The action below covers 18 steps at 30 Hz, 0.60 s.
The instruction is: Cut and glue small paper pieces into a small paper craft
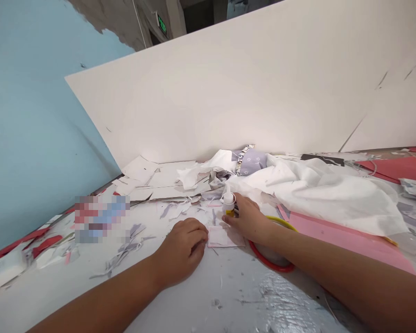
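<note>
Two hands rest on the white surface [229, 296], both close to a small bottle [229, 202] with a white cap and yellow contents, which stands upright. The right hand [250, 220] lies just right of the bottle, its fingers [230, 219] closed lightly round the lower half, so that only the cap and a strip of yellow show. The left hand [183, 247] sits left of and nearer than the bottle, fingers curled in to a loose fist, knuckles up; whether anything lies inside the curl cannot be told. Its fingertips come up against the left edge of a small pale pink square patch [223, 237], which lies flat just nearer than the bottle, between the two hands.

Behind and right of the bottle a heap of white cloth [326, 189] crowds in, touching the right hand's far side, and over a pink sheet [333, 233]. A red ring [270, 261] lies under the right wrist. Paper scraps [142, 173] lie behind and left of the bottle, at the foot of a leaning white board [263, 92]. Grey strips [125, 252] lie left of the left hand. Open surface shows nearer than the bottle, between the forearms.
</note>
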Motion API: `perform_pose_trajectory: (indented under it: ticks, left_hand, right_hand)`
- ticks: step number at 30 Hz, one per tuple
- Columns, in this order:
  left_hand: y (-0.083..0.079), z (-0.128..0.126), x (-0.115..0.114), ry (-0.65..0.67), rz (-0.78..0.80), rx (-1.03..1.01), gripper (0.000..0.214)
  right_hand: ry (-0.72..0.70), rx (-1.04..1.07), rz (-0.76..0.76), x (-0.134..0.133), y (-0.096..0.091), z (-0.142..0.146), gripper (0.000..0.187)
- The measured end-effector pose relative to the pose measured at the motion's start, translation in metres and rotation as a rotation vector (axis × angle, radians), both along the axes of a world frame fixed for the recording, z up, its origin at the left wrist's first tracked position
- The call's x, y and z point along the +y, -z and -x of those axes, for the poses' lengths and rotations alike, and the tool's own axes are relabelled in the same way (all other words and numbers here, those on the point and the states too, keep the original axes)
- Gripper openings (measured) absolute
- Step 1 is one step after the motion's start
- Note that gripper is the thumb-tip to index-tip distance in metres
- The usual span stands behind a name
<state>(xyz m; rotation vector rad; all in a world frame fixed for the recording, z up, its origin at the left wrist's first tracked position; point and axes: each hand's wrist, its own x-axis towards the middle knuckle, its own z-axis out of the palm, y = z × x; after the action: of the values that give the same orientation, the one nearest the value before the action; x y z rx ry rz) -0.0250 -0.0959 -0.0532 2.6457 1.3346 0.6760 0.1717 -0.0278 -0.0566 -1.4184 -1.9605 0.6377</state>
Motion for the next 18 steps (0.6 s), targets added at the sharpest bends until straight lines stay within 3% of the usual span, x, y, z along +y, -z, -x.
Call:
perform_pose_trajectory:
  ticks: [3, 6, 8, 10, 12, 15, 18]
  left_hand:
    - [0.002, 0.001, 0.001, 0.002, -0.002, 0.004, 0.022]
    - [0.005, 0.003, 0.002, 0.001, -0.011, 0.01, 0.024]
    - [0.006, 0.004, 0.001, 0.001, -0.02, 0.013, 0.025]
    - [0.006, 0.004, 0.001, 0.001, -0.031, 0.018, 0.025]
    - [0.006, 0.003, 0.001, -0.001, -0.039, 0.025, 0.026]
    - [0.004, 0.003, 0.001, -0.001, -0.028, 0.035, 0.026]
    - [0.003, 0.003, 0.001, -0.004, -0.017, 0.029, 0.027]
  right_hand:
    - [0.081, 0.139, -0.082, -0.005, -0.003, -0.002, 0.043]
    - [0.177, 0.359, -0.438, -0.012, -0.012, -0.005, 0.038]
    - [0.149, 0.384, -0.664, -0.017, -0.018, -0.006, 0.032]
    - [0.026, 0.345, -0.782, -0.023, -0.021, -0.007, 0.027]
    - [-0.207, 0.243, -0.799, -0.027, -0.021, -0.006, 0.02]
    - [-0.523, -0.096, -0.659, -0.031, -0.017, -0.004, 0.013]
    - [-0.552, -0.422, -0.465, -0.034, -0.015, 0.001, 0.014]
